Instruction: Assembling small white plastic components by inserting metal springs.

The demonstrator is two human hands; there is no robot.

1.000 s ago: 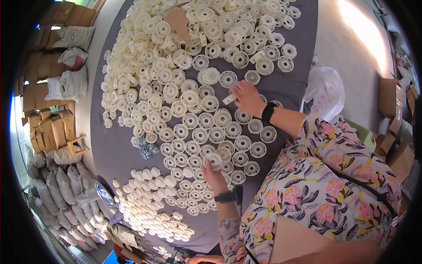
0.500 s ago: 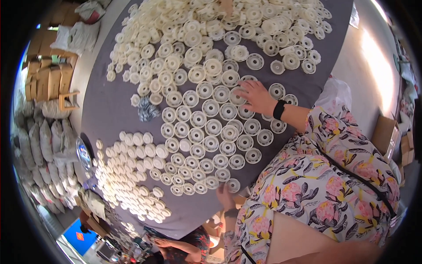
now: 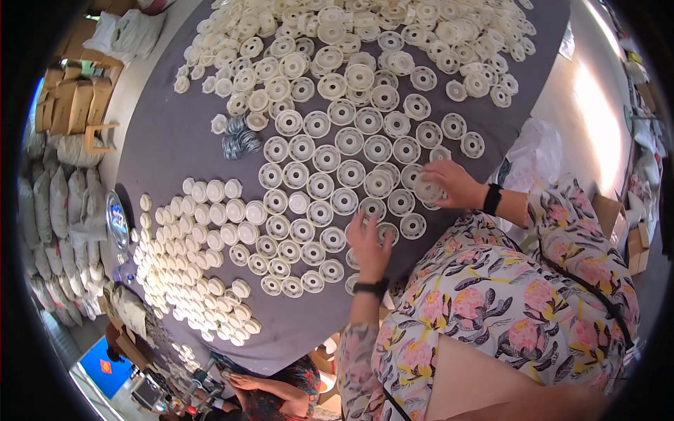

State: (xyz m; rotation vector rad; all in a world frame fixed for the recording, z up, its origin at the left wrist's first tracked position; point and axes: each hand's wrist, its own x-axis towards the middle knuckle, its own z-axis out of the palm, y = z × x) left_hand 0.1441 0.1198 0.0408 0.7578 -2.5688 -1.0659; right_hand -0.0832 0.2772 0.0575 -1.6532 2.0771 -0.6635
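Observation:
Cream plastic ring-shaped discs (image 3: 324, 185) with holes in their middles lie face up, edge to edge, across the near part of the grey-clothed table. My left hand (image 3: 370, 245), fingers spread, rests over discs close to the table's near edge; it covers part of them. To its right, my right hand (image 3: 456, 185) has its fingers stretched over the rim of a disc (image 3: 426, 191), touching it. Neither hand lifts anything. One disc (image 3: 379, 183) sits on top of another between the hands. At the left are several rows of smaller stacked cream discs (image 3: 200, 235).
A loose heap of similar discs (image 3: 337, 28) fills the far side. Bundled grey metal rings (image 3: 240, 140) lie left of the discs. A round shiny tray (image 3: 116, 219) is at the table's left edge. A co-worker's arm (image 3: 270, 386) shows below. A clear plastic bag (image 3: 533, 151) hangs at right.
My left hand has moved up from the table's near edge onto the discs. My right hand has drawn back to the right and nearer, onto another disc. The view has shifted slightly.

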